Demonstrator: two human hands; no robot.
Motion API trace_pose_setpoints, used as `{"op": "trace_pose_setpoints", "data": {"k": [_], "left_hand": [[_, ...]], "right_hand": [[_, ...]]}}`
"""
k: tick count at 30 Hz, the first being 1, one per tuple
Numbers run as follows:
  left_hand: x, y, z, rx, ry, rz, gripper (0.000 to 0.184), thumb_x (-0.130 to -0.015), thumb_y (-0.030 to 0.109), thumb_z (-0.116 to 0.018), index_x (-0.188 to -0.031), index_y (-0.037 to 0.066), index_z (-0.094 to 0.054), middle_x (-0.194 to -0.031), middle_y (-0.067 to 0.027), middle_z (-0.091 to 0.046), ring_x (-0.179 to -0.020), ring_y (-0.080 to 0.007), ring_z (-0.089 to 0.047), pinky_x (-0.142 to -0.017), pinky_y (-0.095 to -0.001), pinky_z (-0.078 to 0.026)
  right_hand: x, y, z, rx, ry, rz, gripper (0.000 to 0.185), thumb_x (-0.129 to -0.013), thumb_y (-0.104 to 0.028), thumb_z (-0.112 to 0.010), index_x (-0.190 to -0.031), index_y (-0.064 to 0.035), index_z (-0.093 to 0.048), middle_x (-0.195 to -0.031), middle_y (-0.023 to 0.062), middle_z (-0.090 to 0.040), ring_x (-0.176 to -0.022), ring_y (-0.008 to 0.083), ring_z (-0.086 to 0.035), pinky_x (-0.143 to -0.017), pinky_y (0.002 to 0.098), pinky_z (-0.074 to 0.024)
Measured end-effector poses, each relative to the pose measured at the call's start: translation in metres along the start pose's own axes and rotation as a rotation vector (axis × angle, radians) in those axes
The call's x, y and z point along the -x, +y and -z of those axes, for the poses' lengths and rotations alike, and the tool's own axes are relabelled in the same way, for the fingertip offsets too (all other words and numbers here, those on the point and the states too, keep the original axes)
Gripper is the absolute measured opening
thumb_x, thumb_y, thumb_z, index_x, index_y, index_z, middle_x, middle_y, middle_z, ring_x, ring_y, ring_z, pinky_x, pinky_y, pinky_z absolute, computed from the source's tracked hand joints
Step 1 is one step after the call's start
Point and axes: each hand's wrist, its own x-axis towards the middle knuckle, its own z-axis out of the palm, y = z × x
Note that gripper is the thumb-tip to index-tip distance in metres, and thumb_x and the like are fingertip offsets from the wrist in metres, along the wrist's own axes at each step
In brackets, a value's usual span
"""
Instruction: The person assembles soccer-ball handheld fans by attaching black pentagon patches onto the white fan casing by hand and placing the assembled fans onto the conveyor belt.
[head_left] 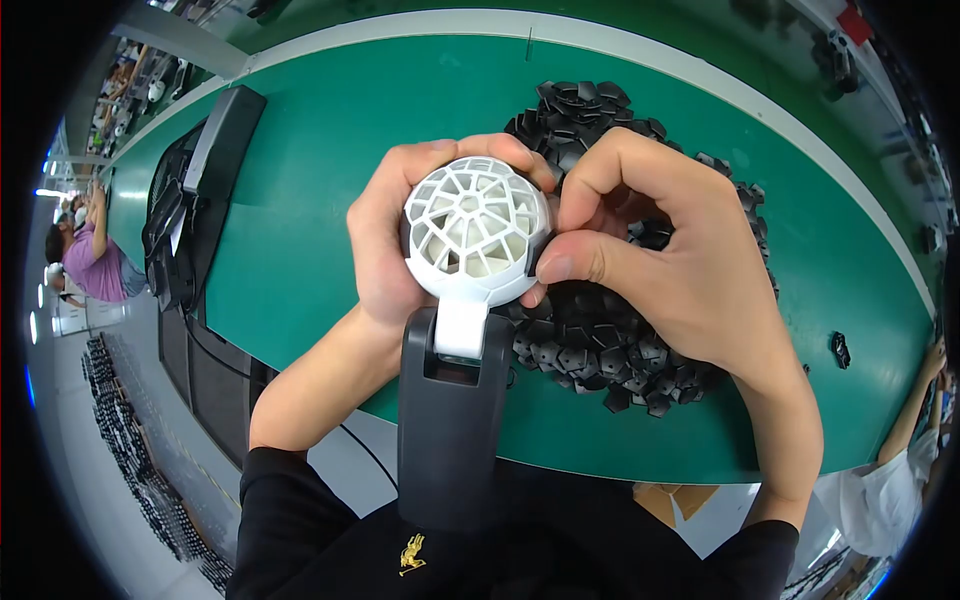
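A round white lattice ball (472,225) with a white neck is joined to a dark grey arm (452,425) in front of the person's chest. My left hand (385,215) wraps round the ball's left side and top. At the ball's right edge, my right hand (665,240) has its thumb and bent fingers close together, beside a small black piece (540,252) on the ball. Whether the right fingertips grip that piece is partly hidden. Many black angular pieces (590,345) lie heaped under and around my right hand.
The green table (310,180) spans the view. A black device (215,150) with a cable stands at the left. One small black part (841,350) lies at the right. A person in purple (95,265) is at far left, another in white (885,495) at lower right.
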Motion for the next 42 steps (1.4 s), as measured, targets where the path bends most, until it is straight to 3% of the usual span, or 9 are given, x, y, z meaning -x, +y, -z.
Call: {"op": "trace_pose_setpoints", "data": {"k": [5, 10, 14, 17, 19, 24, 34, 39, 42], "left_hand": [[0.004, 0.005, -0.003, -0.135, -0.068, -0.168, 0.045, -0.083, 0.033, -0.029, -0.095, -0.003, -0.054, -0.087, -0.0181, -0.058, -0.067, -0.0256, -0.06, -0.052, -0.0348, -0.052], [-0.004, 0.011, -0.002, -0.267, -0.003, -0.315, 0.041, -0.086, 0.035, -0.031, -0.091, 0.0, -0.052, -0.094, -0.0151, -0.052, -0.078, -0.0261, -0.055, -0.065, -0.0344, -0.05], [-0.016, 0.026, 0.0, -0.328, 0.23, -0.556, 0.034, -0.088, 0.029, -0.038, -0.094, 0.0, -0.054, -0.096, -0.0126, -0.053, -0.081, -0.0236, -0.056, -0.071, -0.0328, -0.048], [-0.037, 0.024, 0.014, -0.64, 0.295, -0.758, 0.025, -0.085, 0.021, -0.048, -0.097, 0.0, -0.056, -0.091, -0.0114, -0.056, -0.083, -0.0211, -0.056, -0.073, -0.0302, -0.047], [-0.037, 0.027, 0.029, -0.939, 0.328, -0.841, 0.02, -0.081, 0.015, -0.056, -0.096, 0.001, -0.058, -0.089, -0.0096, -0.058, -0.086, -0.0184, -0.055, -0.076, -0.0286, -0.044], [-0.036, 0.017, 0.032, -1.037, 0.155, -0.735, 0.012, -0.078, 0.011, -0.059, -0.085, 0.002, -0.061, -0.086, -0.0107, -0.058, -0.067, -0.0148, -0.057, -0.06, -0.0278, -0.046], [-0.031, 0.021, 0.034, -0.905, 0.134, -0.508, 0.021, -0.087, 0.019, -0.053, -0.08, 0.0, -0.059, -0.063, -0.0067, -0.057, -0.043, -0.0082, -0.048, -0.044, -0.0236, -0.04], [-0.035, 0.022, 0.044, -1.233, 0.14, -0.622, 0.021, -0.086, 0.019, -0.053, -0.077, 0.001, -0.058, -0.067, -0.008, -0.057, -0.047, -0.0105, -0.049, -0.045, -0.026, -0.04], [-0.039, 0.022, 0.04, -1.323, 0.173, -0.951, 0.014, -0.081, 0.015, -0.052, -0.074, 0.003, -0.056, -0.072, -0.0111, -0.056, -0.065, -0.0242, -0.056, -0.06, -0.034, -0.044]], "right_hand": [[0.0, 0.001, -0.007, -0.298, 0.007, -0.139, 0.021, -0.071, -0.006, -0.07, -0.076, -0.0031, -0.05, -0.072, 0.0014, -0.055, -0.065, 0.0063, -0.057, -0.057, 0.0199, -0.0441], [0.003, -0.003, -0.016, -0.008, -0.015, -0.133, 0.026, -0.078, -0.017, -0.067, -0.093, -0.0018, -0.052, -0.078, 0.0038, -0.057, -0.066, 0.0086, -0.059, -0.057, 0.0189, -0.046], [0.011, -0.014, -0.028, -0.694, -0.042, -0.318, 0.045, -0.083, -0.03, -0.06, -0.115, -0.0023, -0.045, -0.088, 0.0075, -0.057, -0.064, 0.0108, -0.06, -0.056, 0.0182, -0.047], [-0.001, -0.004, 0.014, -0.355, -0.1, -0.359, 0.058, -0.085, -0.038, -0.053, -0.129, -0.0039, -0.035, -0.098, 0.0104, -0.054, -0.064, 0.0134, -0.06, -0.056, 0.0225, -0.0486], [-0.008, 0.011, 0.04, -0.362, 0.214, -0.311, 0.055, -0.085, -0.035, -0.054, -0.128, -0.0051, -0.038, -0.1, 0.0112, -0.053, -0.063, 0.0146, -0.059, -0.056, 0.0255, -0.0486], [-0.004, 0.072, 0.126, -0.588, 0.653, -0.151, 0.044, -0.091, -0.026, -0.047, -0.128, -0.0062, -0.039, -0.122, 0.0127, -0.046, -0.11, 0.0234, -0.049, -0.096, 0.0321, -0.0344], [0.009, 0.036, 0.048, 0.731, 0.062, 0.022, 0.035, -0.082, -0.013, -0.056, -0.113, 0.0001, -0.049, -0.108, 0.013, -0.052, -0.102, 0.0257, -0.05, -0.091, 0.0317, -0.0358], [0.01, 0.013, 0.027, 0.7, 0.008, -0.053, 0.031, -0.076, -0.004, -0.058, -0.106, 0.0016, -0.052, -0.097, 0.0141, -0.055, -0.091, 0.0266, -0.053, -0.083, 0.0319, -0.04], [0.009, 0.021, 0.035, 0.675, 0.055, 0.047, 0.017, -0.077, -0.002, -0.056, -0.093, 0.0029, -0.056, -0.084, 0.0141, -0.057, -0.08, 0.028, -0.055, -0.074, 0.0327, -0.0424]]}}
